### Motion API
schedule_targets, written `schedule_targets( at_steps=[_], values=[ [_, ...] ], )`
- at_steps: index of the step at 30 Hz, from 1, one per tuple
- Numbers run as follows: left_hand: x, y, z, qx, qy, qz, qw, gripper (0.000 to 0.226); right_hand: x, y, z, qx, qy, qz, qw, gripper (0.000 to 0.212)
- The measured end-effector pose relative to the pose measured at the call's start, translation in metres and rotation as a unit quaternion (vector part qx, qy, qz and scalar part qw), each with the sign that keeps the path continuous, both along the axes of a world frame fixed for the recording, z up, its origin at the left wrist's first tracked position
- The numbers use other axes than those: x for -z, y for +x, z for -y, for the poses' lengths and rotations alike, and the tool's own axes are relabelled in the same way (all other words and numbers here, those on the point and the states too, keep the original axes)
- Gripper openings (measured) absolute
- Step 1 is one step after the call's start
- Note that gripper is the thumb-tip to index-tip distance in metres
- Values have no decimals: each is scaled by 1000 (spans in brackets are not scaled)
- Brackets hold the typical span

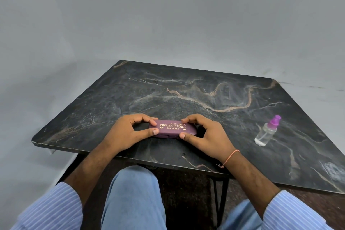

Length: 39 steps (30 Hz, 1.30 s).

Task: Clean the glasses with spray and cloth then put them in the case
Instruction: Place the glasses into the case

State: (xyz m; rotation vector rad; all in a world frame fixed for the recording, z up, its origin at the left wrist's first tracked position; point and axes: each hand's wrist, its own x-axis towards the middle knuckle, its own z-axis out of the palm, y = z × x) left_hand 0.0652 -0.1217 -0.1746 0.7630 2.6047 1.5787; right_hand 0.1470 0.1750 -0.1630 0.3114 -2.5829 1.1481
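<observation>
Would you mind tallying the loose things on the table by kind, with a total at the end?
Glasses case, purple, closed, held at its ends by the left hand and right hand: 1
Spray bottle, clear with a purple top: 1
Total on the table: 2

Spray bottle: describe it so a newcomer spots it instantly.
On the dark marble-patterned table, look to the right side, well away from the maroon glasses case held in both hands. There stands a small clear plastic spray bottle, the only transparent thing there, topped by a purple nozzle.
</observation>
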Motion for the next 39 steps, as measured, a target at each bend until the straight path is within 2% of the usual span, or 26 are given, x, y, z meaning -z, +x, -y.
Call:
schedule_targets(
  at_steps=[7,12,19,21,32,39],
  values=[
    [5,-4,2,5,-22,-4,1000,24,0,-1,-1,-1,-20,12,1000,48],
    [4,-2,4,8,-58,-30,998,50,0,1,-1,3,-12,14,1000,52],
    [0,-3,-1,6,-73,-21,997,60,-8,7,-8,17,53,46,997,80],
    [-1,-1,-7,7,-76,-18,997,62,-9,13,-17,29,78,48,995,76],
    [-10,17,-92,77,-85,-46,992,64,-12,68,-82,100,86,34,991,69],
    [-6,22,-99,80,-92,-41,992,62,-10,77,-90,108,89,40,989,67]
  ],
)
